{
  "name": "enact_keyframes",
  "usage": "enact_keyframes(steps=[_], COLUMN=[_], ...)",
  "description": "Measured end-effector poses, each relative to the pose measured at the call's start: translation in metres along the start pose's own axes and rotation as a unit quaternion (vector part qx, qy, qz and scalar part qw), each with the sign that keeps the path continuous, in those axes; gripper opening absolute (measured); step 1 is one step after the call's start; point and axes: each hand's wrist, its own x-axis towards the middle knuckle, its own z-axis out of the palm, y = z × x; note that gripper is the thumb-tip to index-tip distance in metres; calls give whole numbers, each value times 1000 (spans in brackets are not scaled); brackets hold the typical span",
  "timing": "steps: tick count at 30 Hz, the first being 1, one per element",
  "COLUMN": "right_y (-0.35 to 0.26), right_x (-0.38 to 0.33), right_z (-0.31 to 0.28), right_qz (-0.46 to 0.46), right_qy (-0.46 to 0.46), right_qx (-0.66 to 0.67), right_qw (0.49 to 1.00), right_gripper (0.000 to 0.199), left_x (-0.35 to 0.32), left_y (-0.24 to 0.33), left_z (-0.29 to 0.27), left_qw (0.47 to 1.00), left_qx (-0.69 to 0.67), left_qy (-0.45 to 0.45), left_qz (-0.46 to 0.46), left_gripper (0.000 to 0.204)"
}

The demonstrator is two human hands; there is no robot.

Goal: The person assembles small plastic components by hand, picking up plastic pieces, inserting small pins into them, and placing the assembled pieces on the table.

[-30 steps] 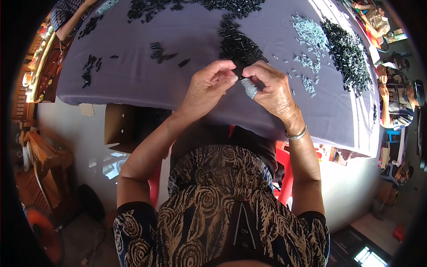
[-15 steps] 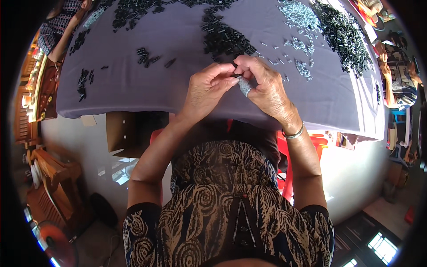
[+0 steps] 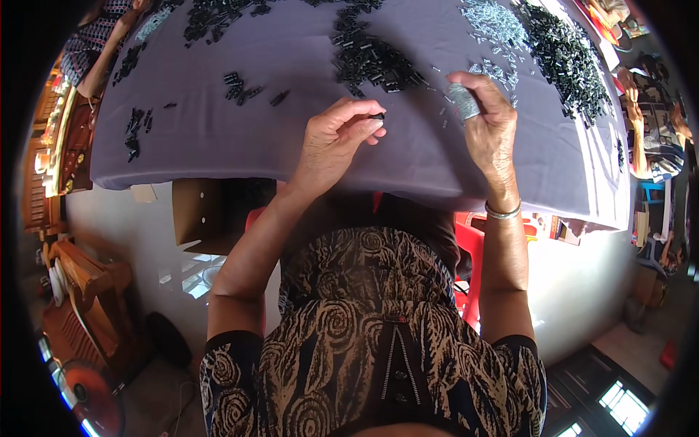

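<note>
Over the purple cloth, my left hand [image 3: 336,142] is closed, its thumb and forefinger pinching a small black piece [image 3: 376,116]. My right hand [image 3: 491,127] is apart from it, further right, above the near edge of the scattered small silvery pins [image 3: 495,71]. A grey wrapping [image 3: 464,100] covers its thumb. The right forefinger bends down close to the thumb tip, and I cannot make out what is between them. A heap of small black pieces [image 3: 375,62] lies just beyond my hands.
The purple cloth [image 3: 218,138] covers the table. A larger black heap [image 3: 568,65] is at the far right, with small black clusters [image 3: 136,135] on the left. Other people sit at both sides, one showing a forearm [image 3: 102,62]. A red stool [image 3: 473,255] stands below the table edge.
My hands were together at the black piece; now they are apart. The right hand has moved right and slightly away from me. My left hand keeps its pinch on the piece.
</note>
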Motion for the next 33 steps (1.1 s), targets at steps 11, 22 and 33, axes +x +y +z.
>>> enact_keyframes(steps=[11, 22, 33], right_y=[23, 18, 13], right_x=[5, -17, -9], right_z=[-53, -30, -14], right_qz=[104, 55, 57], right_qy=[10, -156, -213], right_qx=[113, -98, -177], right_qw=[988, 981, 959], right_gripper=[9, 23, 13], left_x=[0, -1, -1], left_y=[-6, -9, -8], left_z=[-1, 7, 8], left_qw=[1000, 998, 999], left_qx=[8, 51, 1], left_qy=[-2, 6, 6], left_qz=[-7, -42, -43], left_gripper=[17, 15, 14])
